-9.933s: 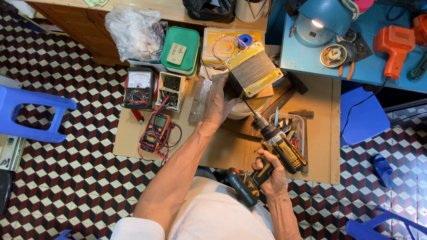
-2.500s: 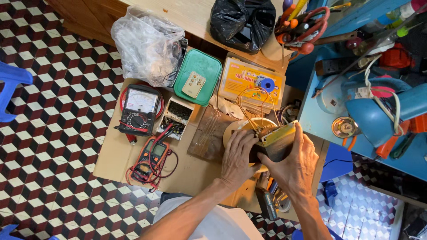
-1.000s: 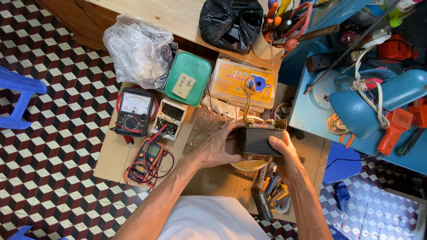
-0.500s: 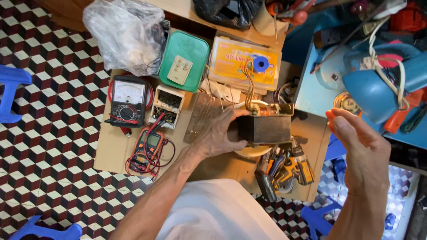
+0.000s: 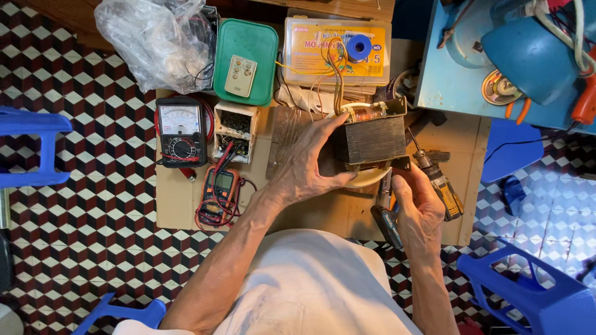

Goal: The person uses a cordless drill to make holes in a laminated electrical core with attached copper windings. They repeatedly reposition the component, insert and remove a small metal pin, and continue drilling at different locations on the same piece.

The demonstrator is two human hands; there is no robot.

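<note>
steadying the transformer (image 5: 371, 138) with my left hand (image 5: 307, 164), i have the palm and spread fingers pressed against its left face, thumb tucked under the lower edge, so that hand is wrapped onto the block rather than flat on the bench. the transformer sits on the cardboard sheet (image 5: 180, 198), just above a pale round plate (image 5: 366, 178), with its copper-wound top edge turned away from me and its thin wires running up toward the yellow box (image 5: 338, 43) with a blue spool. its long axis runs left to right across my view. my right hand (image 5: 417, 205) lies below and to the right of it, fingers curled around a dark-handled tool (image 5: 386, 217) whose shaft points up at the transformer's lower right corner. the left hand is the nearer 1, already touching; the right is close beside but apart. a cordless drill (image 5: 437, 180) lies just right of my right hand, and 2 meters sit well off to the left.
</note>
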